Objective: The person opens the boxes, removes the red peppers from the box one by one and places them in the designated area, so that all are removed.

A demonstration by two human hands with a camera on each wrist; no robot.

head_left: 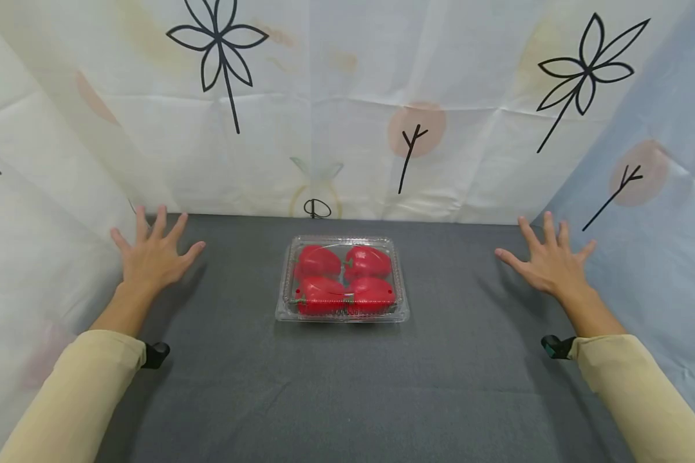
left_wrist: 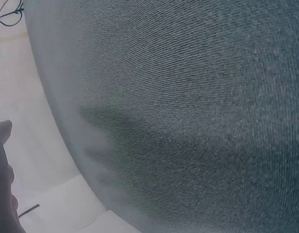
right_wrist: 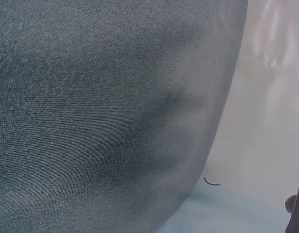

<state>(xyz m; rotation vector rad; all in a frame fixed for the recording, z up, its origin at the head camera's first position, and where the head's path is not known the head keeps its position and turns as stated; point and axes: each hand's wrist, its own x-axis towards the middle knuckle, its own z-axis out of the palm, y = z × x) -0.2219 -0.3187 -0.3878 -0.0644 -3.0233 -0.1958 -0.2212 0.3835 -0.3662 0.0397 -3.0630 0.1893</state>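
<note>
Box [head_left: 343, 317] w/ prob. peppers [head_left: 318, 262] btwn spread hands [head_left: 152, 257] [head_left: 552, 263].

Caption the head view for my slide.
Left hand and right hand, both splayed, flank a clear box of four red peppers on gray cloth.

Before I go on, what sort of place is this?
Probably a small curtained-off work or filming area: patterned cloth hangs at the back and both sides, a grey-covered surface lies below, and one clear box of red items sits on it.
</note>
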